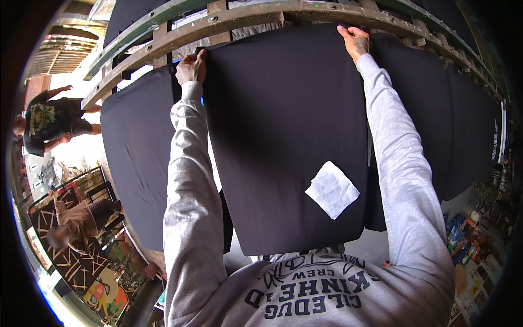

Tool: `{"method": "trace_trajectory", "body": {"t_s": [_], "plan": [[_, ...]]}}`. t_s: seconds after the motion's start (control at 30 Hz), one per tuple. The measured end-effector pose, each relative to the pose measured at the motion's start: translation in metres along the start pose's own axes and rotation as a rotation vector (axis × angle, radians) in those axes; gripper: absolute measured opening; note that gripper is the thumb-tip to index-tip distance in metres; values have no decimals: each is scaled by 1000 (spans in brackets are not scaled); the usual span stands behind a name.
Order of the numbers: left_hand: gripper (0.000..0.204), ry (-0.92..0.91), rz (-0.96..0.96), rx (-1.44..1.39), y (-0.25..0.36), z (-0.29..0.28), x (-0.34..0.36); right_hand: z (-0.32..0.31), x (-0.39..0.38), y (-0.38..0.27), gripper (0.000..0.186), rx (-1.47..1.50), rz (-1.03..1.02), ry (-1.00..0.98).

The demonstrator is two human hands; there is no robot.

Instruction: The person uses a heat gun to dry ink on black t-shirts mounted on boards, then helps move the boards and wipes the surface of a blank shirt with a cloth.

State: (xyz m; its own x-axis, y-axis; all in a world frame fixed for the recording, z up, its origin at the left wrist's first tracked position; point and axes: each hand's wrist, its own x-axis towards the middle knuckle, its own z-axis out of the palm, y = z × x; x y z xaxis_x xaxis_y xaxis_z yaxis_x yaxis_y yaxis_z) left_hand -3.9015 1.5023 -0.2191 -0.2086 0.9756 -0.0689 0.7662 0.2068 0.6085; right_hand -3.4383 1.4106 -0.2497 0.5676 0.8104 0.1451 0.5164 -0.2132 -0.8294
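Observation:
A black cloth panel (289,109) lies smooth over a long, narrow board in front of me, its near end close to my chest. My left hand (190,68) pinches its far left corner, thumb and fingers closed on the edge. At the far right corner my right hand (356,42) is closed on the same cloth, fingers beside the wooden rail. Both arms reach forward, stretched out in grey sleeves. A crumpled white square sheet (332,190), paper or thin cloth, rests on the panel's lower right, apart from both hands.
More boards with black cloth stand on the left (136,158) and right (419,125). A bolted wooden rail (245,20) runs across the far ends. One person in black (57,120) is at the far left; another in brown (81,223) is below. Clutter (463,234) lies at right.

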Motion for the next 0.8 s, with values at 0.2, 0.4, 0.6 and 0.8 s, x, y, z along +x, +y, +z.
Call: {"method": "trace_trajectory", "body": {"t_s": [0.2,0.4,0.6,0.8], "plan": [[52,131,-63,73,0,-16,-1,4,-9,-18,46,103,57,-27],[45,302,53,-89,-6,-15,6,14,16,-1,46,-38,-227,96],[43,408,101,-76,6,-12,1,7,7,-13,47,-184,-273,142],[43,459,76,-88,-3,-17,0,13,-5,-36,47,-144,-277,219]]}}
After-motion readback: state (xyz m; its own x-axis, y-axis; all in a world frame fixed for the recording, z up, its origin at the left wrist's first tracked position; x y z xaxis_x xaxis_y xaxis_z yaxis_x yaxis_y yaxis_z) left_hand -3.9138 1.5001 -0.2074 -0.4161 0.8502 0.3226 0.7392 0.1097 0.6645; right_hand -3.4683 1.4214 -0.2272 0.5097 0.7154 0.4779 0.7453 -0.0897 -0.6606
